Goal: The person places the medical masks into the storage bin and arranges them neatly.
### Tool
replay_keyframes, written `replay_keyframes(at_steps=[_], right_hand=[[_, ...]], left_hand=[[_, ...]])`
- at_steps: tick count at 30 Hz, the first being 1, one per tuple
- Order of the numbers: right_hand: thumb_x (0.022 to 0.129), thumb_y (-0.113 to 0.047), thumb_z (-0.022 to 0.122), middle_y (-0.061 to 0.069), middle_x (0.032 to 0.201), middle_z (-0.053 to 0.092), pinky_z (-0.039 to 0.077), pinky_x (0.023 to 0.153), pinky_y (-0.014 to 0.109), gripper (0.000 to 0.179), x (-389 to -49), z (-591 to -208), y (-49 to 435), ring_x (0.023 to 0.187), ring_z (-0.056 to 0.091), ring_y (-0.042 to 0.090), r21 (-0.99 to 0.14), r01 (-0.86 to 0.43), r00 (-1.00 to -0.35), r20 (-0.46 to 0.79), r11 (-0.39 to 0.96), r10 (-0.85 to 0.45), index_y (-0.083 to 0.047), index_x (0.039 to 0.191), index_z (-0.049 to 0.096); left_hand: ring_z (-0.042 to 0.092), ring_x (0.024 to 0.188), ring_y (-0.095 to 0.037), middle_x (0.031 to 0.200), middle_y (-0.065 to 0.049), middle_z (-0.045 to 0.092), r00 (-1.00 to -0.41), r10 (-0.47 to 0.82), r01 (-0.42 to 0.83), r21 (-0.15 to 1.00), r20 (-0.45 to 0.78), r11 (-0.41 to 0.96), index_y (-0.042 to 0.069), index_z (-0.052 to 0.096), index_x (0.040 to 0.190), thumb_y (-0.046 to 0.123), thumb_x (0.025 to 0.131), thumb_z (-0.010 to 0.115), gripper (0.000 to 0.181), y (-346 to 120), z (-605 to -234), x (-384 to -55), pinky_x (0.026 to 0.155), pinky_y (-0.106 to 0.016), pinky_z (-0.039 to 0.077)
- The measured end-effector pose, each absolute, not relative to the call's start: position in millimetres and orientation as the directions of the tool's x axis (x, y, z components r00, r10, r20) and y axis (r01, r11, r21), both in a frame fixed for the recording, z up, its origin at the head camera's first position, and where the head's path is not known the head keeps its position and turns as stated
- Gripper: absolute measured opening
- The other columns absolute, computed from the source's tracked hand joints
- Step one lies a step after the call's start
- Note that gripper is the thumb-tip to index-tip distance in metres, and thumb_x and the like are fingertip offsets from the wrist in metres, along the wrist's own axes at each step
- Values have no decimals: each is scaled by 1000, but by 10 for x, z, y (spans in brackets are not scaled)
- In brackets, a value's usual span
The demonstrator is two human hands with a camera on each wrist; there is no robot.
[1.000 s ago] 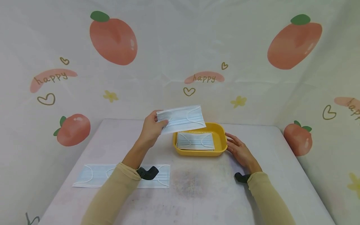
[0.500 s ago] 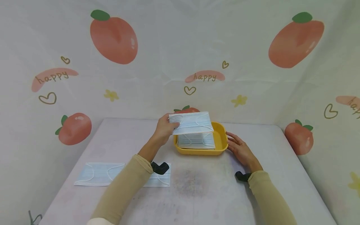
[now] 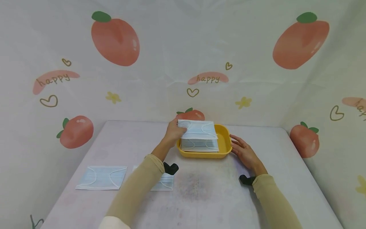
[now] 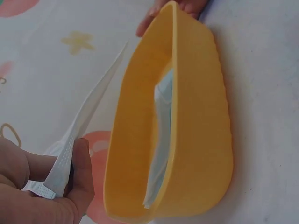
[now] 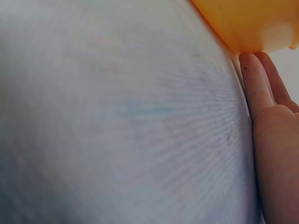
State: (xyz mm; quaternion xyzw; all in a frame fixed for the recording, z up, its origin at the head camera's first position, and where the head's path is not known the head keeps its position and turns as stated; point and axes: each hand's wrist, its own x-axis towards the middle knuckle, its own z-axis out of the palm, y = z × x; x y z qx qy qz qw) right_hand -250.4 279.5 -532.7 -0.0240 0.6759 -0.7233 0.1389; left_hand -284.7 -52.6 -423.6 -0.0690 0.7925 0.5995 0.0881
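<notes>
Table (image 3: pixel 223 200) with two masks (image 3: pixel 100 178), one tray (image 3: pixel 201 155), left hand (image 3: pixel 173 132) pinching one mask (image 3: pixel 200 129)

Soft, dim light; right wrist view blurry

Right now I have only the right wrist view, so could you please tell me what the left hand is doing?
Observer: The left hand pinches a pale blue mask between thumb and fingers.
Operator: Thank you; is anything in the yellow tray?
Observer: Yes, at least one other mask lies inside, nearer its left side.
Operator: And do any masks lie on the table?
Observer: Yes, a far-left mask and a second mask partly hidden by the left sleeve.
</notes>
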Motion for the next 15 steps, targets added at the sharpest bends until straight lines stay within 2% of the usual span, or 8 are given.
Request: replay_keyframes(at_steps=[8, 15], right_hand=[[105, -25, 57, -1, 138, 51, 53, 98, 15, 62, -2496, -5342, 2795, 118, 62, 2, -987, 134, -964, -109, -88, -244, -10, 159, 31], [105, -25, 58, 1, 139, 49, 52, 99, 14, 62, -2497, -5339, 2803, 119, 62, 1, -986, 138, -962, -111, -91, -250, -11, 159, 31]], left_hand=[[43, 146, -38, 156, -21, 46, -971, 1, -220, 901, -237, 375, 0, 36, 154, 5, 97, 63, 63, -428, -4305, -2850, 120, -54, 38], [44, 146, -37, 154, -20, 49, -980, -3, -177, 877, -197, 447, 1, 39, 153, 4, 96, 62, 61, -331, -4376, -2843, 121, -53, 38]])
